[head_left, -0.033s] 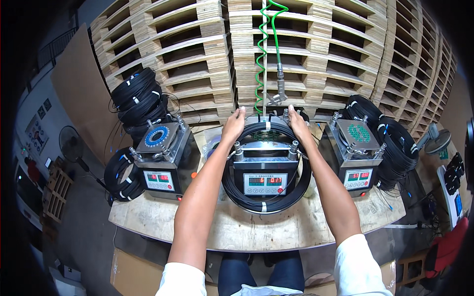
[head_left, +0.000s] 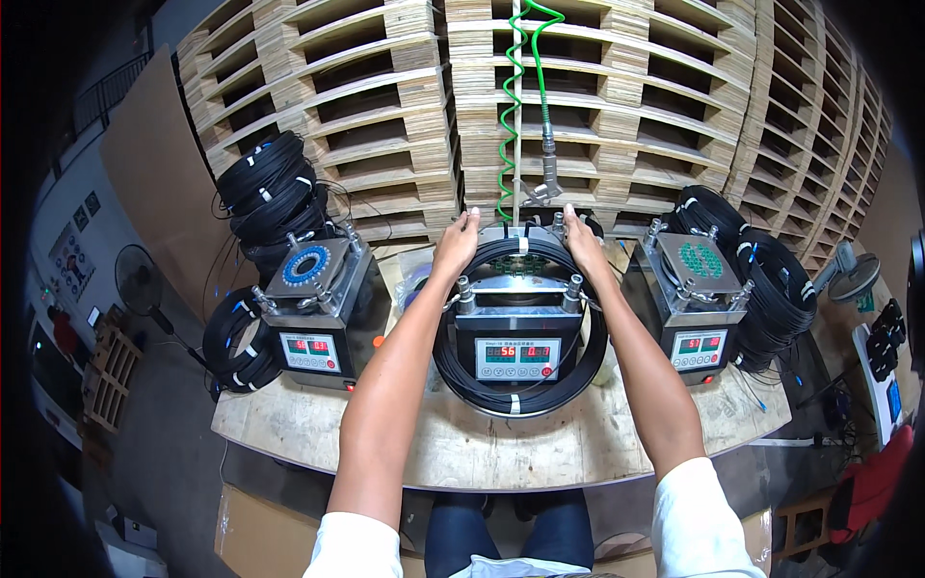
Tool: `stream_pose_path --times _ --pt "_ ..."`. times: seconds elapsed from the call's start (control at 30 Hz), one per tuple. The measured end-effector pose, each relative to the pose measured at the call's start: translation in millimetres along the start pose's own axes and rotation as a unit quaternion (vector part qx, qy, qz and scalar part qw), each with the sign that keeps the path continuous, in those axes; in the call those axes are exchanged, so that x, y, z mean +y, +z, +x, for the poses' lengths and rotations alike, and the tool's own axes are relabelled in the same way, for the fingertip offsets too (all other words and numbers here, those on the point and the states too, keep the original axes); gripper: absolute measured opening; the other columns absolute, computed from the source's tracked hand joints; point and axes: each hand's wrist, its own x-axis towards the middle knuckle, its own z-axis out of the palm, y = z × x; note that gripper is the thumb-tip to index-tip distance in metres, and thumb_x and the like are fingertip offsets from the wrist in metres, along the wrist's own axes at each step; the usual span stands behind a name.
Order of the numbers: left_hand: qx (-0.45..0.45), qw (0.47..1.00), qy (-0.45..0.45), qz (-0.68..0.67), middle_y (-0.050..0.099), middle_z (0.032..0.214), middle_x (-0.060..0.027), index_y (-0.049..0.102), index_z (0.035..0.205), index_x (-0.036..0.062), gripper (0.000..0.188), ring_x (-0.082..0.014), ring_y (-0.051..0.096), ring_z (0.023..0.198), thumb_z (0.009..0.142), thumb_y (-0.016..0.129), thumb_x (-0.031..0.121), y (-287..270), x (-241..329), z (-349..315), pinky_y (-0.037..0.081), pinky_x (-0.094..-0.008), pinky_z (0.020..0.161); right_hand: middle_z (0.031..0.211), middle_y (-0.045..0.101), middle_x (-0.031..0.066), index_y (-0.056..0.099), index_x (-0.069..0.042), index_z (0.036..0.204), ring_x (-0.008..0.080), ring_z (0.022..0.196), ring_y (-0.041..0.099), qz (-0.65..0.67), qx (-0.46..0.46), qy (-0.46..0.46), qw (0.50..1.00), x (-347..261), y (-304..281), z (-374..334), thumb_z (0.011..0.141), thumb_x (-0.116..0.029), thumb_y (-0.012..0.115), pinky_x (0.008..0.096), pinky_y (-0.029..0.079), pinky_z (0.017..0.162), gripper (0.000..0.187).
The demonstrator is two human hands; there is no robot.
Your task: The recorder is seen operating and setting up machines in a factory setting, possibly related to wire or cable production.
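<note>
A black cable coil [head_left: 520, 400] lies looped around the middle grey machine [head_left: 518, 352], which has two red number displays on its front. My left hand [head_left: 456, 243] grips the far left part of the coil on top of the machine. My right hand [head_left: 581, 241] grips the far right part. Both arms reach straight forward over the machine. White tape bands mark the coil at its near and far points. A green spiral hose [head_left: 508, 106] with a metal fitting [head_left: 549, 169] hangs just beyond my hands.
Similar machines stand to the left [head_left: 313, 308] and right [head_left: 694, 299] on the wooden table [head_left: 501, 448]. Stacks of black coils sit at the left [head_left: 270, 193] and right [head_left: 771, 279]. Wooden pallets [head_left: 617, 96] rise behind. A fan [head_left: 140, 279] stands at the far left.
</note>
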Motion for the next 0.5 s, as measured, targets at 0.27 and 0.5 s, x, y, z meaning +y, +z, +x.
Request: stream_pose_path --times 0.27,0.5 --pt "0.014 1.000 0.014 -0.017 0.046 0.144 -0.0307 0.039 0.149 0.0010 0.086 -0.0412 0.042 0.138 0.095 0.040 0.068 1 1 1 0.032 -0.0447 0.114 0.127 0.061 0.0262 0.049 -0.006 0.139 0.0406 0.122 0.057 -0.012 0.063 -0.004 0.998 -3 1 -5 0.100 -0.068 0.025 0.0458 0.043 0.101 0.077" --pt "0.023 0.999 -0.050 0.001 0.045 0.146 -0.0279 0.035 0.151 0.0024 0.092 -0.0417 0.042 0.138 0.094 0.030 0.074 -5 -7 6 0.031 -0.0470 0.115 0.134 0.057 0.0258 0.044 -0.004 0.143 0.0438 0.128 0.051 0.004 0.035 -0.023 0.999 -6 1 -4 0.101 -0.065 0.025 0.0462 0.039 0.106 0.076"
